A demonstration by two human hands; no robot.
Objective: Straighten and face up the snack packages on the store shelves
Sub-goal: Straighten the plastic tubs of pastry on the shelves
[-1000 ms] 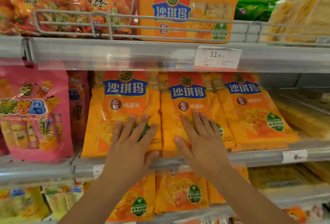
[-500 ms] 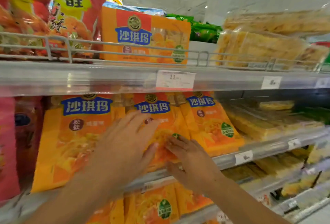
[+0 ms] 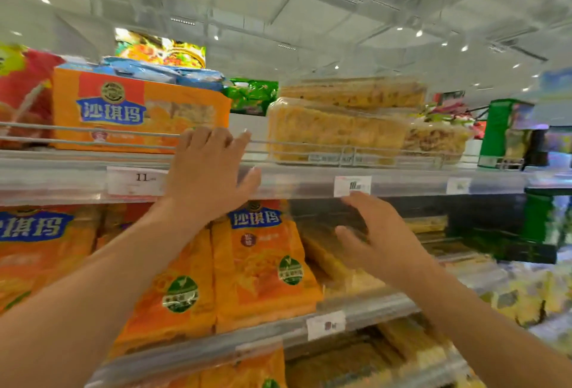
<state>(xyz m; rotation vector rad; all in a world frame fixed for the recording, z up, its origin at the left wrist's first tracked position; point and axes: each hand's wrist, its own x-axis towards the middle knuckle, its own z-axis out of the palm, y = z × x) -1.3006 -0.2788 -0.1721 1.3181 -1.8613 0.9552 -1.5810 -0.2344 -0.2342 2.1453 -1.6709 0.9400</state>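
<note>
Now you are reaching up: left hand (image 3: 210, 177) spread open, holding nothing, fingertips at top shelf rail (image 3: 309, 143), just right of orange box (image 3: 139, 112). Right hand (image 3: 380, 242) hanging open and empty, lower, before shelf edge (image 3: 402, 184). Box sitting up and left of left hand, long axis running along shelf, label facing out, looking roughly square. Left hand nearer it. Clear trays (image 3: 334, 127) lying right, slightly skewed. Orange bags (image 3: 263, 263) below standing upright, faced.
</note>
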